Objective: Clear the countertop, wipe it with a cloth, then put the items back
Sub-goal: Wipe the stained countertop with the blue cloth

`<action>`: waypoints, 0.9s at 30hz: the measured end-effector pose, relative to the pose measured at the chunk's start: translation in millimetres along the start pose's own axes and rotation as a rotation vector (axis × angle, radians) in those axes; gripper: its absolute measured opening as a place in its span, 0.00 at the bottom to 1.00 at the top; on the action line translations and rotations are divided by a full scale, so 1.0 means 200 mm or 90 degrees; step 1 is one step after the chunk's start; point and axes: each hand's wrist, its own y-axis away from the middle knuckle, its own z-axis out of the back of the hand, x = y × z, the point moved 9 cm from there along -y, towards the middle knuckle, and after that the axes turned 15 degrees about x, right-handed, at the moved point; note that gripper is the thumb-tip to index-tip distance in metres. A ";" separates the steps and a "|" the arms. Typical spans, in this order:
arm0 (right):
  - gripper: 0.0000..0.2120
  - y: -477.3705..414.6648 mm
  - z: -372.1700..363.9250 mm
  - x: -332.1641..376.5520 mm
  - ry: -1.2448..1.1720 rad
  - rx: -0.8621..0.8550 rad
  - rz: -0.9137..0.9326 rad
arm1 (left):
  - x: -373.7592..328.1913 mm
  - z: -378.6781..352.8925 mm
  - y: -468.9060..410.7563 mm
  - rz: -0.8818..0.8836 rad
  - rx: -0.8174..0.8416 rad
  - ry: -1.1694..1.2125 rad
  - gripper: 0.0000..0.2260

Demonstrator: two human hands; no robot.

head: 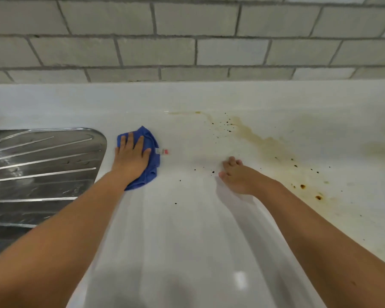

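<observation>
A blue cloth (pixel 152 142) with a small white and red tag lies on the white countertop (pixel 187 218), just right of the draining board. My left hand (pixel 131 157) presses flat on the cloth with straight, spread fingers. My right hand (pixel 237 175) rests on the bare countertop to the right, fingers loosely bent, holding nothing. A brown-yellow stain (pixel 260 141) runs diagonally across the counter beyond my right hand, with dark specks (pixel 226 125) scattered around it.
A ribbed steel draining board (pixel 42 165) takes up the left side of the counter. A grey block wall (pixel 187 41) rises behind the counter's raised white back edge. Rusty spots (pixel 318 197) mark the counter at the right.
</observation>
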 end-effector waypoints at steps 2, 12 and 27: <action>0.22 0.00 0.01 -0.01 -0.022 -0.003 -0.006 | 0.02 0.03 -0.07 0.015 0.004 -0.014 0.25; 0.23 0.01 0.01 0.03 -0.090 -0.019 -0.021 | -0.39 0.02 0.20 -0.469 -0.008 0.173 0.19; 0.22 0.07 0.03 0.01 -0.194 -0.145 -0.047 | -0.47 -0.17 0.38 -0.615 0.112 0.094 0.21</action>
